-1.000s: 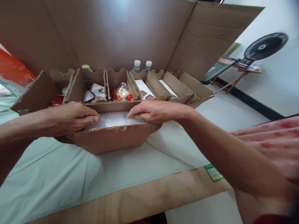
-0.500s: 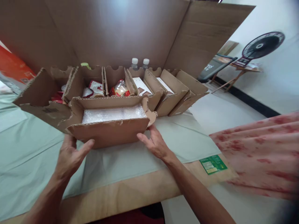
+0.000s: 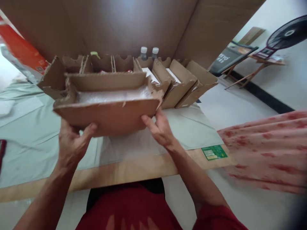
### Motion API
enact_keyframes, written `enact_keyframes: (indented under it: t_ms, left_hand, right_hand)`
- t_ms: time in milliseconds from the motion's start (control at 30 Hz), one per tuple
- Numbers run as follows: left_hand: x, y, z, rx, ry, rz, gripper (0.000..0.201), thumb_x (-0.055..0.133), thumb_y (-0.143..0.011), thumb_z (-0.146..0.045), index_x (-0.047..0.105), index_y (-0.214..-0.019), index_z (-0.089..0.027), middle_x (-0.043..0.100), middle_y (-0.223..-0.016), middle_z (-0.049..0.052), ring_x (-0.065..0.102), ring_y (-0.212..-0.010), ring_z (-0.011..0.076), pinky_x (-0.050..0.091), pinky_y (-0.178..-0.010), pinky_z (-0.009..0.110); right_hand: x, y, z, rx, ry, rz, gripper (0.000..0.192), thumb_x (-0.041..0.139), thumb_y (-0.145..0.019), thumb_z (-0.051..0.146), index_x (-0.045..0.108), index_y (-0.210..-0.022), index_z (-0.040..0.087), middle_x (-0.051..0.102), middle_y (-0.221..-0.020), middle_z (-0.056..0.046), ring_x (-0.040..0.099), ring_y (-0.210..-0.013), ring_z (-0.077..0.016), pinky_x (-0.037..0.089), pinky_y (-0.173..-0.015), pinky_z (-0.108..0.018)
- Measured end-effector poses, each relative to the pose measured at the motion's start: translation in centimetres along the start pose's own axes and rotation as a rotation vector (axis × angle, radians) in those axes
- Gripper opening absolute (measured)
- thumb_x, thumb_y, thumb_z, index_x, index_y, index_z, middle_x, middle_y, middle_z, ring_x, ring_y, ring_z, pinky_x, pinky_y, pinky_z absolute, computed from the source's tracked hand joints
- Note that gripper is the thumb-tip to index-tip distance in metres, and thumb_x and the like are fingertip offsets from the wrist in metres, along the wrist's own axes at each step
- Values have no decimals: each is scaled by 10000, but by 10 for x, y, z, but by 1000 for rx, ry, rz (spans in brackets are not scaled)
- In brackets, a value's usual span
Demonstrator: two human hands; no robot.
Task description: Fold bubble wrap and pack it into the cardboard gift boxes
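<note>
An open cardboard tray box (image 3: 107,115) with clear bubble wrap (image 3: 112,95) lying inside it is lifted off the table, tilted toward me. My left hand (image 3: 72,142) grips its lower left corner from underneath. At the lower right corner my right hand (image 3: 159,129) holds the box, fingers under the base. Behind it stands a row of similar open cardboard boxes (image 3: 177,83) holding packets and white cards.
A pale green cloth (image 3: 28,137) covers the wooden table (image 3: 124,171). A large cardboard sheet (image 3: 115,28) stands behind the boxes, with two capped bottles (image 3: 148,52) in front of it. A green label (image 3: 214,152) lies on the table edge. Pink patterned fabric (image 3: 268,147) is at right, a fan (image 3: 285,35) beyond.
My hands left the bubble wrap inside the box, moved down to its front underside and took hold. The box has risen off the table toward me.
</note>
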State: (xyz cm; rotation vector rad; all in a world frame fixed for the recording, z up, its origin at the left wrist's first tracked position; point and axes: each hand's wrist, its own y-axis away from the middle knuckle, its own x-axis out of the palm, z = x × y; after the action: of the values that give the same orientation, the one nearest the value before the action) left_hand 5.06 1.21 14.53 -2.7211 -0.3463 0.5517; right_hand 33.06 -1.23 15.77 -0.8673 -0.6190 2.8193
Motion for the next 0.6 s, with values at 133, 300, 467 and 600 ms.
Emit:
enact_keyframes:
  t_ms: [133,300,467,600]
  left_hand:
    - [23,-6,-24,159,160,124,591,740,-893,-537,534,-1345,-217,691,-1354,104,671,-1269,292,552,-1110,498]
    - [-12,9,-11,60,167,-14,615,831,-836,-540,589,-1292,-206,709,-1307,110,665,-1289,318,493,-1197,534]
    - [-15,3,-4,161,233,14,634,872,-824,-499,607,-1304,-182,711,-1287,95,664,-1255,278,440,-1233,515]
    - [3,30,0,82,220,35,635,796,-888,-518,568,-1393,-209,666,-1384,129,619,-1350,295,450,-1217,490]
  right_hand:
    - [-26,2,-1,-2,8,-211,552,556,-1019,606,563,-1411,218,682,-1374,-137,641,-1283,-313,505,-1139,-500]
    - [-1,5,18,-72,-22,-93,573,543,-1034,606,535,-1469,233,671,-1416,-133,624,-1328,-312,509,-1146,-509]
    - [7,-4,19,-70,-121,-118,575,561,-1022,618,575,-1424,208,695,-1375,-130,621,-1326,-305,474,-1185,-521]
    - [-5,14,0,-34,-75,-152,551,602,-1009,610,596,-1438,264,695,-1401,-103,623,-1338,-322,470,-1184,-568]
